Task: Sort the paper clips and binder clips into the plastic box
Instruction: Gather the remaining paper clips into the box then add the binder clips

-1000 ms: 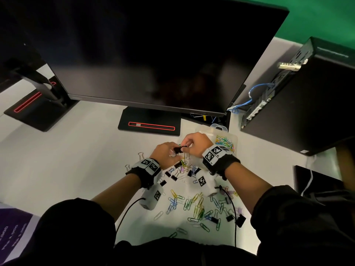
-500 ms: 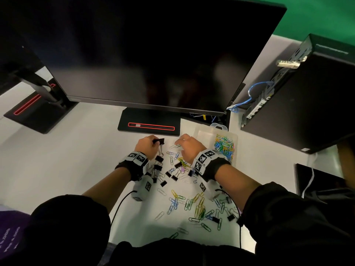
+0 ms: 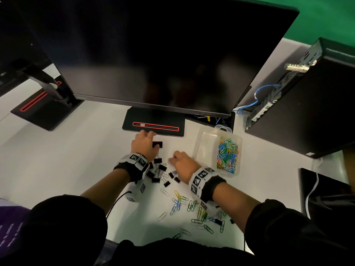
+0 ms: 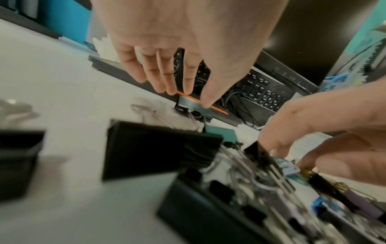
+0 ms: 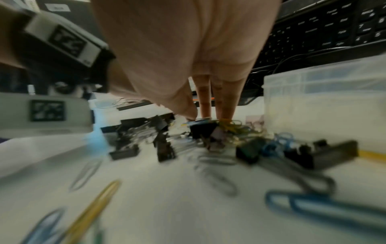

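A clear plastic box stands right of my hands; its right compartment holds colourful paper clips and its left one looks bare. My left hand reaches toward the monitor base with straight fingers. Its thumb touches a black binder clip lying on the table, seen up close as the black binder clip under my left hand. My right hand is low beside the box. Its thumb and fingertips pinch at a knot of paper clips. Black binder clips are heaped between my wrists.
Loose paper clips are scattered near the table's front edge. A big monitor on a black base rises just beyond my hands. A black computer case stands at the right, and a keyboard lies behind the monitor base.
My hands, joined on one binder clip a second ago, have parted. The left carried the clip away toward the monitor base and straightened; the right dropped onto the clips beside the box.
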`<state>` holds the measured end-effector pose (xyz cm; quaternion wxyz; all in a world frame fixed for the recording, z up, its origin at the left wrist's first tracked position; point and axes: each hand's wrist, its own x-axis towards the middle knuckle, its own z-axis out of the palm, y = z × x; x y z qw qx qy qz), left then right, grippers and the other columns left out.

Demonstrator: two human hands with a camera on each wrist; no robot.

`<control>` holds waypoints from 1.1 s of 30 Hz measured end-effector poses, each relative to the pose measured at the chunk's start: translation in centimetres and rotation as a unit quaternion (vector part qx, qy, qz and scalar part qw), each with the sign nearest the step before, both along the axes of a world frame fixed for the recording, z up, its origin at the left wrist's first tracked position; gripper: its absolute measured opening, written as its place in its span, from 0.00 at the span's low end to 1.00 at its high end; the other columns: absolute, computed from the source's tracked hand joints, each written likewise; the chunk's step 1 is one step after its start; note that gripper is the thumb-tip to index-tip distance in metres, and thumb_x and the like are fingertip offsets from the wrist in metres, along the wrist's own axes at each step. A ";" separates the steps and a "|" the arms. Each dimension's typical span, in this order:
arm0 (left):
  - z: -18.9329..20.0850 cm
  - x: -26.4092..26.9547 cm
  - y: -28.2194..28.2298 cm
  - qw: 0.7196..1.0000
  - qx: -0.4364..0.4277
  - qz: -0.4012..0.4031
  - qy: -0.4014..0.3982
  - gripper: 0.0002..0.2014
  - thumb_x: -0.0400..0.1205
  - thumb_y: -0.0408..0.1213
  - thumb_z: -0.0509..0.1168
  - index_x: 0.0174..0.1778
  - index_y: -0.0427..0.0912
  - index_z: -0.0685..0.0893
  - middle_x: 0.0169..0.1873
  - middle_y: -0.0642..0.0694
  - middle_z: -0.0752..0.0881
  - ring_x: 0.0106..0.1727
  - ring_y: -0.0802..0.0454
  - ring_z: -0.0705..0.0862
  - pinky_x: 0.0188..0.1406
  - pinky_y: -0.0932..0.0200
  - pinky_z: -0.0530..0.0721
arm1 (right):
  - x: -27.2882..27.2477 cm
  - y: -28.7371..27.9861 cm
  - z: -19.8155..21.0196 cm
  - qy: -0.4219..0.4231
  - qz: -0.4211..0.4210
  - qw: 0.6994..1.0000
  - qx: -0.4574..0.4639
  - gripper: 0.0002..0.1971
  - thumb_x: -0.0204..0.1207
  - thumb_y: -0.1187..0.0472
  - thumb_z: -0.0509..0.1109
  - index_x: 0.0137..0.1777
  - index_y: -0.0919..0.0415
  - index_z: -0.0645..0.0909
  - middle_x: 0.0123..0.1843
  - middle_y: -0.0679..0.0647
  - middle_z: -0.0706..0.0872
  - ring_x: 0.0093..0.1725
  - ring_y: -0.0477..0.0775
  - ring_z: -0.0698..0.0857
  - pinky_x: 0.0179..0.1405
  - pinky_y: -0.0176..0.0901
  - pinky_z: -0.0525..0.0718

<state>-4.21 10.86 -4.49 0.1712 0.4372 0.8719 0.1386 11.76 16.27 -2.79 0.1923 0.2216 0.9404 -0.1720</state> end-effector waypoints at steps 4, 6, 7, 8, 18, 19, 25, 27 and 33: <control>0.6 1.6 -0.1 0.992 0.078 -0.093 0.026 0.17 0.77 0.38 0.65 0.63 0.45 0.77 0.59 0.42 0.78 0.60 0.43 0.75 0.59 0.48 0.74 | 2.9 -2.2 -1.1 0.054 0.030 0.998 -0.006 0.24 0.72 0.75 0.62 0.69 0.65 0.70 0.66 0.62 0.71 0.64 0.62 0.71 0.60 0.56 0.80; 0.8 2.7 -0.4 0.985 0.071 -0.156 -0.003 0.13 0.77 0.37 0.64 0.58 0.46 0.80 0.54 0.45 0.81 0.56 0.46 0.76 0.60 0.51 0.74 | 4.2 -2.8 -1.4 0.086 0.024 0.996 -0.030 0.23 0.72 0.75 0.61 0.68 0.66 0.72 0.65 0.64 0.73 0.63 0.64 0.74 0.61 0.55 0.79; 0.9 3.2 -0.7 0.981 0.053 -0.187 -0.021 0.11 0.77 0.37 0.63 0.55 0.46 0.81 0.51 0.46 0.81 0.53 0.49 0.76 0.60 0.51 0.76 | 4.8 -3.0 -1.5 0.108 0.009 0.993 -0.044 0.23 0.72 0.76 0.61 0.69 0.67 0.73 0.65 0.64 0.75 0.63 0.65 0.75 0.64 0.53 0.78; 0.8 3.7 -0.9 0.976 0.033 -0.214 -0.037 0.10 0.77 0.37 0.63 0.54 0.46 0.81 0.49 0.48 0.82 0.49 0.52 0.76 0.60 0.51 0.77 | 5.3 -3.0 -1.5 0.133 -0.016 0.989 -0.055 0.24 0.72 0.76 0.61 0.69 0.67 0.73 0.65 0.64 0.76 0.63 0.65 0.76 0.66 0.49 0.76; 0.0 7.3 -2.1 0.943 -0.049 -0.304 -0.125 0.23 0.79 0.37 0.62 0.71 0.44 0.72 0.66 0.44 0.73 0.66 0.49 0.75 0.69 0.57 0.73 | 9.1 -2.2 -0.7 0.137 -0.166 0.976 -0.016 0.22 0.70 0.74 0.60 0.65 0.62 0.77 0.64 0.60 0.79 0.64 0.62 0.77 0.57 0.52 0.83; -0.2 7.7 -2.1 0.941 -0.056 -0.310 -0.121 0.24 0.79 0.39 0.63 0.72 0.42 0.71 0.66 0.43 0.73 0.66 0.47 0.74 0.68 0.56 0.73 | 9.2 -2.3 -0.9 0.138 -0.174 0.975 -0.007 0.23 0.70 0.74 0.60 0.65 0.62 0.76 0.66 0.60 0.78 0.64 0.62 0.78 0.53 0.54 0.85; -0.8 8.9 -2.5 0.952 -0.067 -0.285 -0.091 0.31 0.74 0.46 0.69 0.71 0.39 0.69 0.63 0.41 0.72 0.64 0.45 0.74 0.64 0.53 0.75 | 8.1 -2.2 -0.4 0.029 -0.156 0.987 0.030 0.27 0.75 0.70 0.61 0.74 0.60 0.63 0.75 0.59 0.67 0.70 0.61 0.72 0.55 0.55 0.82; -0.8 9.0 -2.9 0.956 -0.069 -0.272 -0.080 0.30 0.74 0.47 0.70 0.68 0.38 0.69 0.62 0.41 0.72 0.62 0.45 0.74 0.62 0.53 0.75 | 7.8 -2.2 -0.2 -0.008 -0.149 0.988 0.046 0.24 0.75 0.70 0.61 0.71 0.61 0.65 0.73 0.59 0.67 0.69 0.61 0.73 0.54 0.54 0.81; -0.9 9.3 -3.6 0.967 -0.076 -0.217 -0.110 0.25 0.74 0.43 0.71 0.62 0.38 0.72 0.59 0.42 0.73 0.57 0.44 0.77 0.56 0.53 0.76 | 8.0 -1.8 -0.8 -0.009 -0.131 0.990 0.060 0.20 0.74 0.73 0.60 0.67 0.63 0.73 0.66 0.61 0.73 0.67 0.61 0.74 0.56 0.53 0.80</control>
